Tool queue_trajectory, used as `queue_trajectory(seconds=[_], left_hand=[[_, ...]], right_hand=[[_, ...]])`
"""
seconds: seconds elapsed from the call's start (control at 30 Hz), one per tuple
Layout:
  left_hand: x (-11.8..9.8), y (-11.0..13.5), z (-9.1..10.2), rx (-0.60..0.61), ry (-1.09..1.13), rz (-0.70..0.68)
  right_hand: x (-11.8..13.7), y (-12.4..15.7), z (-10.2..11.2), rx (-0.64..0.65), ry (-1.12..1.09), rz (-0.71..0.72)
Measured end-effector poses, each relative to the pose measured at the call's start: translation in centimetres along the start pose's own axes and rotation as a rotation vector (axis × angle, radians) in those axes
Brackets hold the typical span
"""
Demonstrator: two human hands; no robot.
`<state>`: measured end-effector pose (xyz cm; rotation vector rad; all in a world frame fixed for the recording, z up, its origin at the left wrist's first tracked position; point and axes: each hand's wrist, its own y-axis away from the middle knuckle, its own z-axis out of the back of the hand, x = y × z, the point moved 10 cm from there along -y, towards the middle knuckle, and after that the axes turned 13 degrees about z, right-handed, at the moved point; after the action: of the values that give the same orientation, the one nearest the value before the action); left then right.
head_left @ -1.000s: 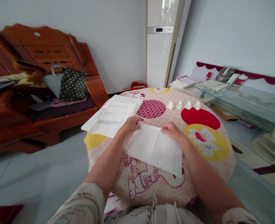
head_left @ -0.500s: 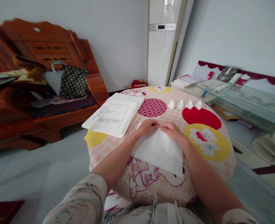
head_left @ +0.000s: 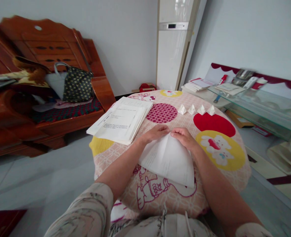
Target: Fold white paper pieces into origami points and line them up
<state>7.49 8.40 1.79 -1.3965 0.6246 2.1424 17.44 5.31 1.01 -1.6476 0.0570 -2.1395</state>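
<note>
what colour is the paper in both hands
The paper is white with faint print, as the head view shows.

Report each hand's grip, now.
Left hand: closed, holding the printed sheet by its far edge.
Right hand: closed, holding the same printed sheet, close beside the left.

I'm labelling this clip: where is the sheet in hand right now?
In the head view, the sheet is just below centre over the patterned tablecloth, its far edge held by the left hand and right hand, right of the paper stack.
</note>
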Motion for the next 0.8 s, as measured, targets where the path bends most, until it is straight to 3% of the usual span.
queue_trajectory(seconds=[0.3, 0.6, 0.8], left_hand=[[-0.53, 0.53, -0.24, 0.053, 0.080, 0.009], [-0.90, 0.26, -0.17, -0.011, 0.110, -0.061], [-0.82, 0.28, -0.09, -0.058, 0.190, -0.032]], right_hand=[[0.30, 0.11, -0.21, -0.020, -0.034, -0.016], [-0.04, 0.38, 0.05, -0.097, -0.052, -0.058], [0.27, 0.51, 0.44, -0.180, -0.038, -0.057]])
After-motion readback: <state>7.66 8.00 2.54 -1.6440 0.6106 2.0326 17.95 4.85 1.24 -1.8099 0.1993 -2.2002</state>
